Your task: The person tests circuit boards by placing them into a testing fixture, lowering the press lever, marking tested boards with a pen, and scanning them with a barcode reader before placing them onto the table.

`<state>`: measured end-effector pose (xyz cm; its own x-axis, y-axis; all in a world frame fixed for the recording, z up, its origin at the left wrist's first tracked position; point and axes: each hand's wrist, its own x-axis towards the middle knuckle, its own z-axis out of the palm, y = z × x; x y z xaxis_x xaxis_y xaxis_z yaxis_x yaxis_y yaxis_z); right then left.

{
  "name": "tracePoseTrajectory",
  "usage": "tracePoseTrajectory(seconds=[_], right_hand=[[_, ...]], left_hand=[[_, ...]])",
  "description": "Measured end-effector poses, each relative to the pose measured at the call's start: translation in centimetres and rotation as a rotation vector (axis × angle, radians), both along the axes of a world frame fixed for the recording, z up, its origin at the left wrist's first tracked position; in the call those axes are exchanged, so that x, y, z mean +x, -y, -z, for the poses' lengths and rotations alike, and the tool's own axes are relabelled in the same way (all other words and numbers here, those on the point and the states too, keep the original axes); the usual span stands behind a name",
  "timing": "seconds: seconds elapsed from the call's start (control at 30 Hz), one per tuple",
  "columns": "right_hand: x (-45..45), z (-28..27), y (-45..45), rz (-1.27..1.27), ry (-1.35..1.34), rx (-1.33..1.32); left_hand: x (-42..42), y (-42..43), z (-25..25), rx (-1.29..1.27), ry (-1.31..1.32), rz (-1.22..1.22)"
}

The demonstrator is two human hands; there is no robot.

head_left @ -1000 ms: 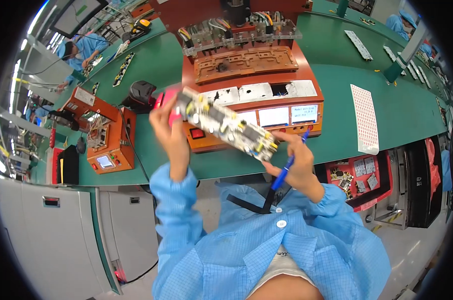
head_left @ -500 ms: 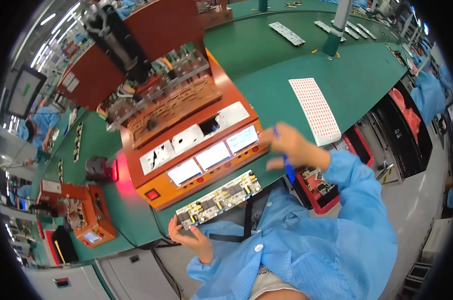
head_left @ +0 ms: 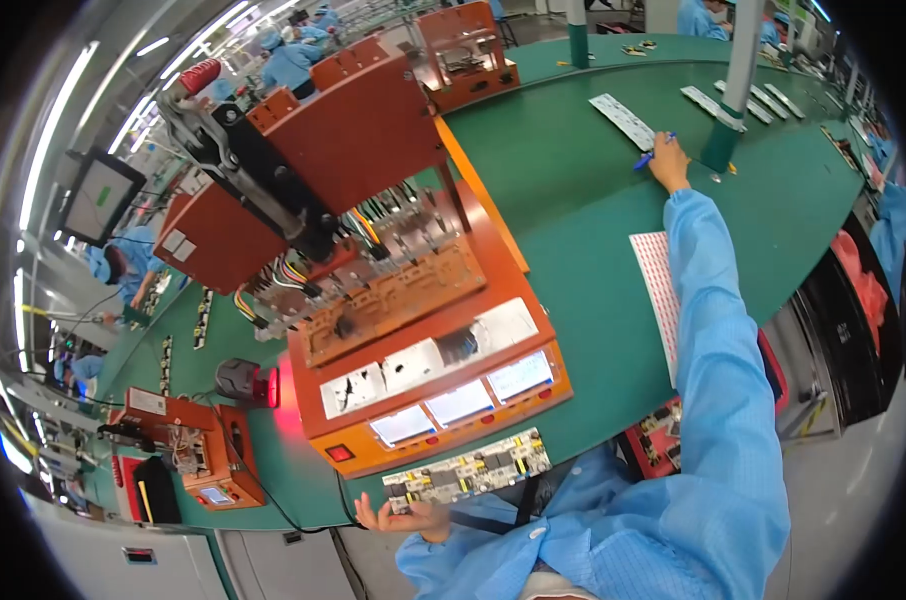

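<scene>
My left hand [head_left: 405, 517] holds a long populated circuit board [head_left: 470, 467] by its left end, in front of the orange test fixture [head_left: 438, 400]. My right arm is stretched far out over the green bench. At the end of it, my right hand [head_left: 667, 161] is closed round a blue pen [head_left: 644, 160], beside the near end of a white board strip [head_left: 623, 122]. Whether its fingertips also grip that strip cannot be made out. A sheet of red-marked labels [head_left: 657, 290] lies partly under my right forearm.
A scanner [head_left: 243, 382] glowing red and a smaller orange device [head_left: 218, 465] stand left of the fixture. A metal post [head_left: 738, 90] rises near my right hand. More board strips [head_left: 743, 105] lie beyond it. A red bin [head_left: 653, 440] sits below the bench edge. People work in the background.
My right hand has moved from beside the fixture far out to the white strip, with the pen. The left hand has kept the circuit board low at the bench edge. The view has shifted.
</scene>
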<state>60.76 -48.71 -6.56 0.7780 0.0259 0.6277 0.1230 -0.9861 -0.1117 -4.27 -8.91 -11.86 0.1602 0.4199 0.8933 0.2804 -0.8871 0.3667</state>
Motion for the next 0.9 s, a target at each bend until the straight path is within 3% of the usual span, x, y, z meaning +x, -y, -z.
tracePoseTrajectory(seconds=[0.07, 0.17, 0.37, 0.47, 0.6, 0.73, 0.8, 0.9], right_hand=[[1.5, 0.8, 0.0, -0.023, 0.040, -0.030], [2.5, 0.3, -0.8, 0.054, -0.163, 0.038], [1.6, -2.7, -2.3, -0.064, -0.238, 0.223], [1.3, -4.6, -2.2, -0.008, -0.394, 0.458], [-0.8, -7.6, -1.7, -0.054, -0.725, 1.210], [-6.8, -8.5, 0.1, -0.108, -0.806, 1.378], [-12.8, -9.7, 1.1, -0.505, -0.957, 1.493], [-22.3, -9.8, 1.8, -0.812, -0.919, 1.646]], left_hand=[[0.4, 0.0, 0.0, -0.018, 0.020, -0.031], [0.7, 0.2, -0.3, -0.018, 0.051, -0.045], [0.3, 0.1, -0.1, -0.016, 0.012, -0.013], [0.2, -0.2, 0.2, 0.001, 0.017, 0.036], [0.6, -0.4, 0.5, -0.010, 0.094, 0.131], [-0.5, -0.5, -0.1, -0.111, 0.067, 0.288], [-1.1, 0.2, -2.0, -0.271, 0.118, 0.368], [-1.6, -0.8, -6.1, -0.184, -0.026, 0.437]])
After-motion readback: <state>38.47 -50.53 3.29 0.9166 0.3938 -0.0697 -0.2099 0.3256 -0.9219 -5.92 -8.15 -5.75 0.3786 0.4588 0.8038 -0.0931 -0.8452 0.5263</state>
